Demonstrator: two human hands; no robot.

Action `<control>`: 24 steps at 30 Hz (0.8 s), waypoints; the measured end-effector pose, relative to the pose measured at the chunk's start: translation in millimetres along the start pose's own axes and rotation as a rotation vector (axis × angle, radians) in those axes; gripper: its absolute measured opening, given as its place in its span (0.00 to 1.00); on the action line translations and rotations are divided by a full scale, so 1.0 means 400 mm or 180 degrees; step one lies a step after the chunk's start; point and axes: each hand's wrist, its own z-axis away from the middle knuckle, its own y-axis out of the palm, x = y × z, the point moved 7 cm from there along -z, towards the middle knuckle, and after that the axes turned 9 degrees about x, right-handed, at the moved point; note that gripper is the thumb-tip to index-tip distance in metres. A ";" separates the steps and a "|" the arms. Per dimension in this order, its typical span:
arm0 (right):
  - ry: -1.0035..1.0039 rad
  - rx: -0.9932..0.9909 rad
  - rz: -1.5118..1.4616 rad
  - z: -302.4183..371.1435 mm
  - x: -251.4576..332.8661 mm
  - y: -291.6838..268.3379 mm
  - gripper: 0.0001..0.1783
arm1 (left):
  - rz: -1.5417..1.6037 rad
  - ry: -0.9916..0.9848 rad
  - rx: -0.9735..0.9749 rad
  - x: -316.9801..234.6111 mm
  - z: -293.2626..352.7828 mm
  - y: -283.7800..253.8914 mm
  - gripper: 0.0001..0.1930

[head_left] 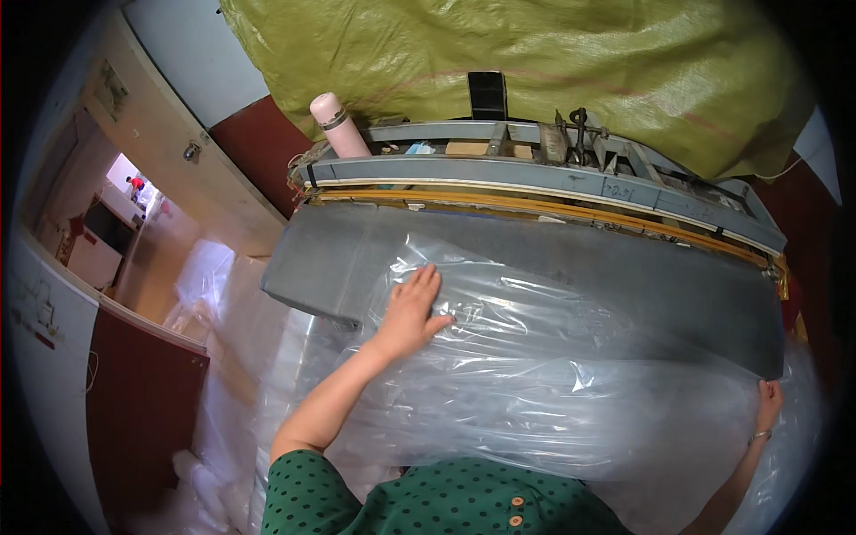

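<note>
A wide sheet of clear plastic film (526, 357) lies in wrinkles over a dark grey bench top (330, 241) and hangs down its near side toward me. My left hand (415, 312) rests flat on the film left of the middle, its fingers stretched out and the thumb apart. At the bench's near right corner is my right hand (769, 406), fingers closed in a pinch on the film's edge. A bracelet circles that wrist.
Behind the bench top runs a grey metal frame (553, 178) with yellow rails (499, 198). A pink bottle (342, 125) stands at its left end, and a clamp (580, 138) sits farther right. A yellow-green tarp (535, 53) hangs behind. More film (205, 374) heaps near the open door (178, 134).
</note>
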 end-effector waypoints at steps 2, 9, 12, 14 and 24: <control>0.0026 0.0011 0.0055 0.008 -0.015 0.001 0.14 | -0.0003 -0.0227 -0.0157 0.043 -0.009 -0.014 0.33; 0.0113 0.0135 -0.0402 0.010 0.021 0.011 0.12 | 0.0987 -0.0924 -0.0853 0.195 -0.112 -0.077 0.15; 0.0249 0.0188 -0.0604 -0.017 0.011 0.008 0.11 | 0.0434 -0.1199 -0.0972 0.242 -0.167 -0.073 0.09; 0.0369 0.0143 -0.0593 -0.040 0.003 0.005 0.11 | 0.0260 -0.1099 -0.1007 0.236 -0.185 -0.079 0.08; -0.0101 -0.0960 -0.0866 -0.332 0.270 0.290 0.11 | 0.1264 -0.1450 -0.3183 0.456 -0.184 -0.099 0.08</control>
